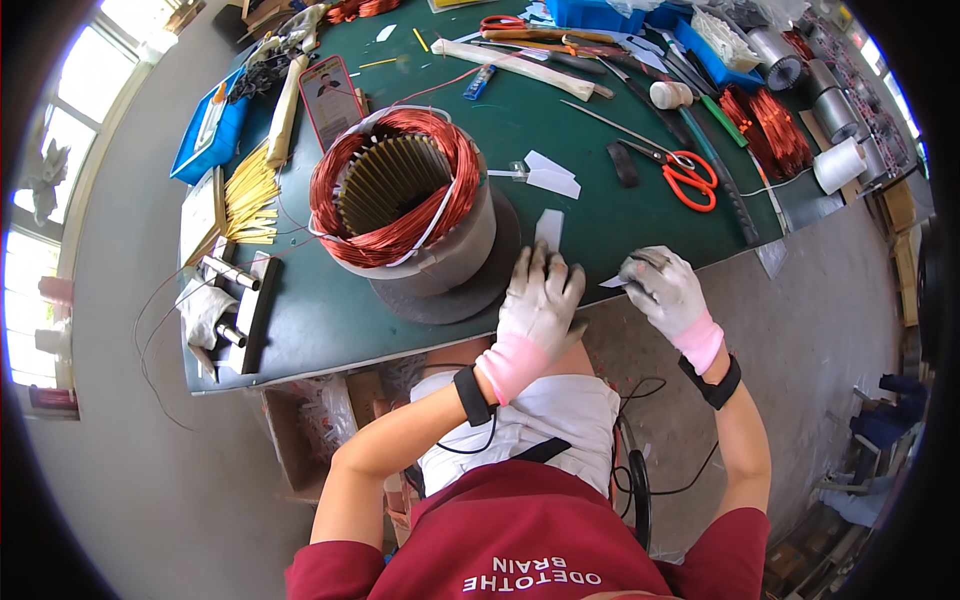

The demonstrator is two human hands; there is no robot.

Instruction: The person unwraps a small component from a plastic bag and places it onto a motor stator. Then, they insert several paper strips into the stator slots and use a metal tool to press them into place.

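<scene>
Gloves (683,315) on your left hand (541,300), at the centre, and right hand (664,292), at three o'clock, are white, smudged dark grey at the fingers, with pink cuffs (514,367). At eleven, your wire coil (328,192) is copper-red, crossed by a white tie (440,218); the core (385,180) inside is striped yellow and dark. Your tabletop (620,220) is deep green. At two, scissors handles (700,207) glow orange-red; at ten, slips (250,197) are yellow; at six, your shirt (530,525) is maroon.

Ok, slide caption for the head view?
Gloved left hand at a white slip, right hand holding another, beside a copper-wound stator on a green table.
</scene>
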